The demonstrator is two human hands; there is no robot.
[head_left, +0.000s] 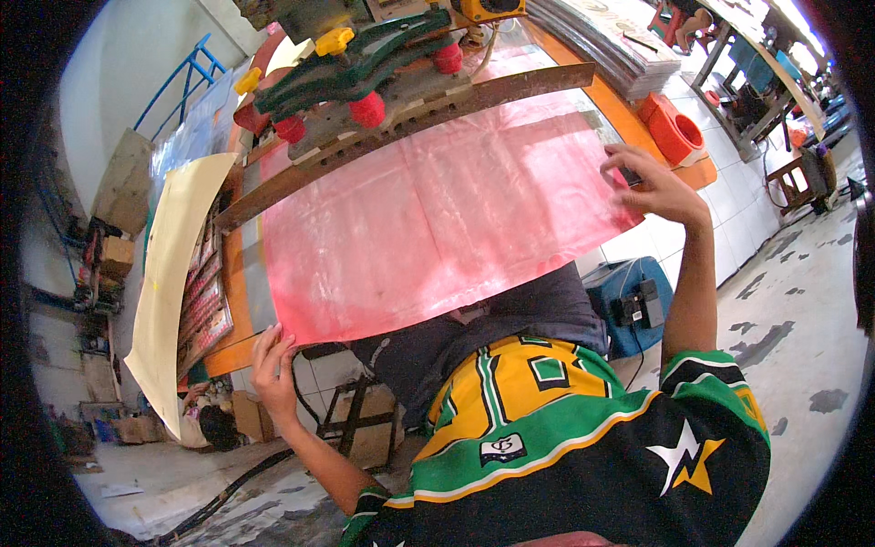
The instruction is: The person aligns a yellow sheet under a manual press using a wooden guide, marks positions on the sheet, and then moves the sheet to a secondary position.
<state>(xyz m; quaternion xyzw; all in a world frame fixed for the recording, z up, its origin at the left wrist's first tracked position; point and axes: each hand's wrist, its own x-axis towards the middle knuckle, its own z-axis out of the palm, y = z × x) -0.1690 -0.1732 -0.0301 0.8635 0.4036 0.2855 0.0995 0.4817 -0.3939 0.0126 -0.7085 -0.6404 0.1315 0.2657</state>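
Note:
A wide pink translucent plastic sheet (410,219) lies creased across the worktable, its near edge stretching over my lap. At its near left corner my left hand (272,369) is closed, pinching the plastic between thumb and fingers. My right hand (652,184) is at the right edge, thumb and fingers curled toward each other on the plastic; the exact contact is partly hidden. A rusty metal bar (410,141) crosses over the far part of the sheet. Just behind it stands a dark green metal frame (355,68) with red knobs (367,109).
A cream sheet (173,292) leans at the table's left, beside stacked printed sheets (208,310). An orange-red container (672,129) sits on the right of the orange table (241,356). Beneath is a blue box (624,305) with a black plug. Stacked flat sheets (602,46) are beyond.

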